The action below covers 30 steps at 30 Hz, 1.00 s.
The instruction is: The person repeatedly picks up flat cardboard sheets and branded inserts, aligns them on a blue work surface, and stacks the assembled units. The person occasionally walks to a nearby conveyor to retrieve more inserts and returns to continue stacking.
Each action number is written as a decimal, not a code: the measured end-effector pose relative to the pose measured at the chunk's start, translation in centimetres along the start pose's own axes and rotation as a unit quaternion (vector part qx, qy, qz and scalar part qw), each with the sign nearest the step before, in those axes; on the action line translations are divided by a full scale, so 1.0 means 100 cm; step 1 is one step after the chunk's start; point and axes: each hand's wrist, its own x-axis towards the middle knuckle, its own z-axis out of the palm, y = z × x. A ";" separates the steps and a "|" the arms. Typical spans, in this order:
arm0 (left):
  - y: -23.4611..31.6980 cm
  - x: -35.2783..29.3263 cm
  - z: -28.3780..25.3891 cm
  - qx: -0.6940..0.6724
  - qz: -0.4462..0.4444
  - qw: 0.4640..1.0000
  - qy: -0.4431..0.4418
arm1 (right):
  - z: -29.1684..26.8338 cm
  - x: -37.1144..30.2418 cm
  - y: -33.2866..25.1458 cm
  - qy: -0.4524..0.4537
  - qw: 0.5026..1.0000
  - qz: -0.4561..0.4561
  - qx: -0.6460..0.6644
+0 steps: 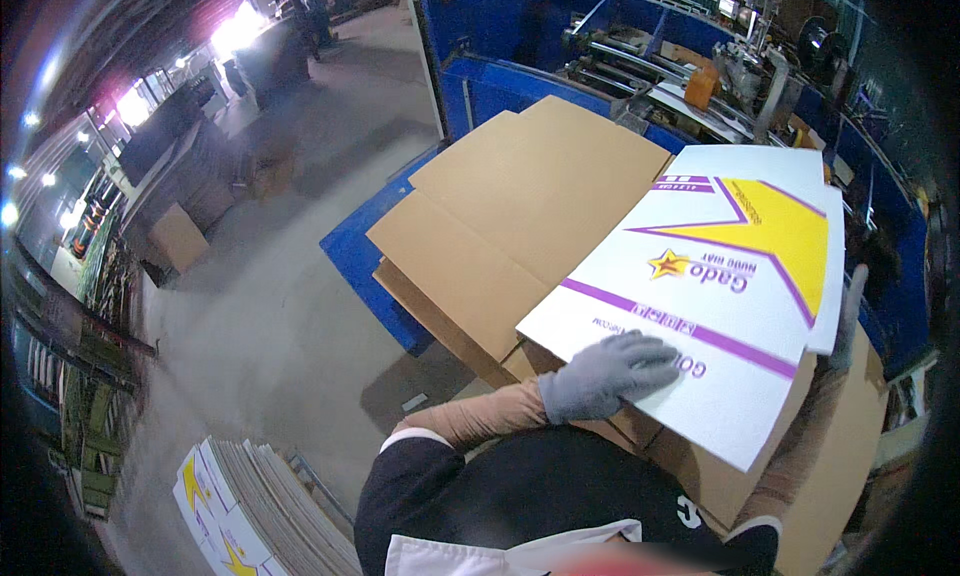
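A folded white cardboard carton blank [700, 306] with purple bands and a yellow shape lies tilted in front of me. My left hand [615, 374], in a grey glove, rests flat on its near left part, fingers spread and stretched. Along the blank's right edge is my right hand [850, 321], also gloved; the part that shows is stretched out beside the edge, and the rest is hard to make out. Beneath and to the left, brown cardboard blanks [520, 196] lie stacked, plain side up.
Ahead stands a blue machine [510, 86] with metal rollers and an orange part [702, 88]. A blue plate [350, 241] juts out under the brown stack. At lower left, a pile of printed blanks [270, 506] stands on the grey floor [250, 346]. Cardboard stacks [185, 196] stand farther left.
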 end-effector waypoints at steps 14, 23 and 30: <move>-0.010 -0.010 -0.005 0.070 -0.096 0.992 0.050 | -0.042 -0.019 0.071 0.134 0.967 -0.035 -0.214; -0.094 0.005 -0.113 0.143 -0.273 0.897 0.316 | -0.097 -0.271 0.062 0.639 0.363 0.174 -0.656; -0.149 0.039 -0.159 0.153 -0.181 0.883 0.405 | -0.172 -0.445 0.080 0.712 0.677 -0.174 -0.071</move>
